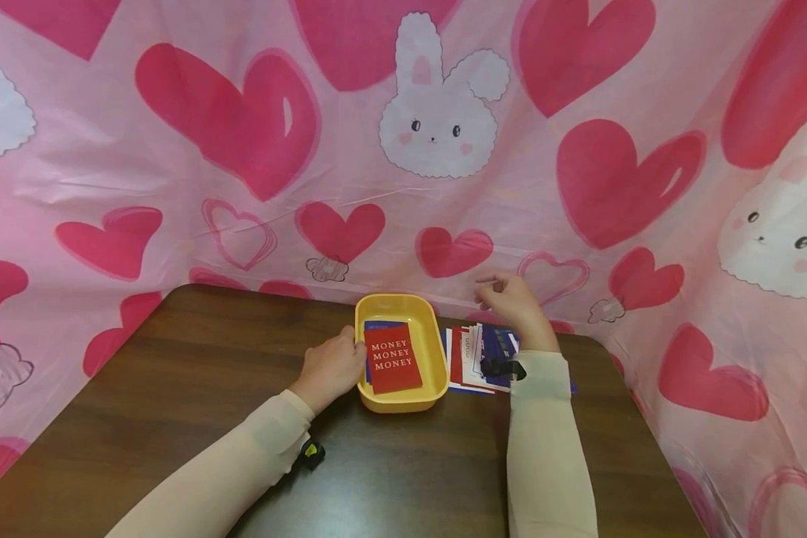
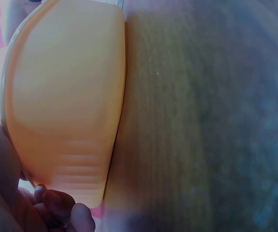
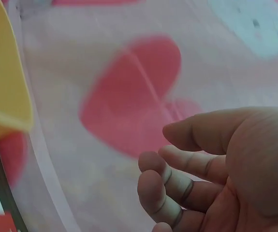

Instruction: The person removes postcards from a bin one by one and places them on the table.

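Observation:
A yellow plastic tray (image 1: 437,357) stands on the table, and my left hand (image 1: 329,368) grips its left rim. In the left wrist view, curled fingers (image 2: 59,203) lie against the tray's outer wall (image 2: 68,92). Inside the tray is a red card (image 1: 395,379) printed "MONEY MONEY MONEY", on top of a blue card (image 1: 373,326). My right hand (image 1: 516,308) is raised above and behind a spread of cards (image 1: 467,357). Its fingers are loosely bent, with nothing between them in the right wrist view.
The spread of red, white and blue cards lies right of the tray, partly hidden by the right forearm. A brown wooden table (image 1: 175,388) extends to the left and front. Behind it hangs a pink sheet (image 1: 350,187) with hearts and rabbits, close to the table's back edge.

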A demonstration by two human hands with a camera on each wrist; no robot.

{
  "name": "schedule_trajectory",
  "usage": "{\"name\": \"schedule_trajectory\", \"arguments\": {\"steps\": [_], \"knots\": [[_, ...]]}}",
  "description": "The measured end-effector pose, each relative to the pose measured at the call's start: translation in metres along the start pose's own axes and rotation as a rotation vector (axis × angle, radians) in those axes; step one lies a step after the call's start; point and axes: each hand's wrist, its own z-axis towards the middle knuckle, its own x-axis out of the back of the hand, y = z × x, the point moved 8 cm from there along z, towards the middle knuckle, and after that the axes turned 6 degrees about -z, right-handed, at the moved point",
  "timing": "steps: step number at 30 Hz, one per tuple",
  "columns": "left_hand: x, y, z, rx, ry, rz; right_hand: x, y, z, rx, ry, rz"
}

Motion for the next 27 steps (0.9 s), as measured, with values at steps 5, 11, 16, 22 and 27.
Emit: {"name": "schedule_trajectory", "arguments": {"steps": [5, 11, 16, 22, 27], "knots": [[-0.001, 0.0, 0.0, -0.005, 0.002, 0.005, -0.023, -0.026, 0.001, 0.076, -0.028, -0.01], [0.0, 0.0, 0.0, -0.013, 0.001, 0.0, -0.041, -0.048, 0.002, 0.129, 0.025, -0.019], [0.002, 0.001, 0.001, -0.023, 0.01, -0.009, -0.061, -0.059, 0.007, 0.138, 0.006, 0.02], [-0.001, -0.001, 0.001, -0.012, 0.0, -0.008, -0.092, -0.065, 0.01, 0.125, -0.076, -0.007], [0.0, 0.001, 0.002, -0.022, 0.013, 0.013, -0.12, -0.066, 0.018, 0.097, -0.151, -0.066]]}}
